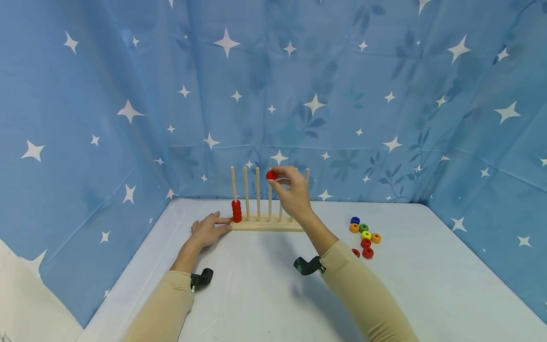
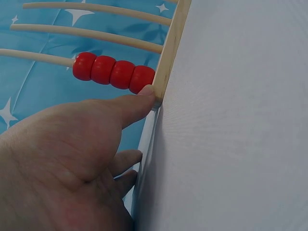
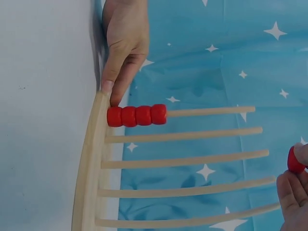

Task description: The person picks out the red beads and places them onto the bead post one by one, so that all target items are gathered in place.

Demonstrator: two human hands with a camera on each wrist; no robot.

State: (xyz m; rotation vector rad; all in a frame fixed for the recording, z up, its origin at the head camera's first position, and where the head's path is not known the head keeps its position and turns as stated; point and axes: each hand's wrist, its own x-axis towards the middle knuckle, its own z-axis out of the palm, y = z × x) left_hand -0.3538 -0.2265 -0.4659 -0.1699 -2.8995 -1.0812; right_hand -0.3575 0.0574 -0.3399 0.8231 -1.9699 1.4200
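While the head view showed the right hand [image 1: 292, 192] pinching a red bead [image 1: 271, 175], the fingers of the left hand [image 1: 208, 231] grasped the left end of a wooden bead stand [image 1: 267, 227] near the far edge of the worktop [image 1: 252, 285]. The left-wrist view showed four red beads [image 2: 122, 74] on the end peg [image 2: 38, 57]; the right-wrist view, the pinched bead near the peg tips [image 3: 269, 181].

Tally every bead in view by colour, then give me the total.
Red beads: 8 (4 on one peg, 1 in the right hand, 3 loose)
Orange beads: 2
Blue bead: 1
Green bead: 1
Yellow bead: 1
Total: 13 visible; the right sleeve may hide others.
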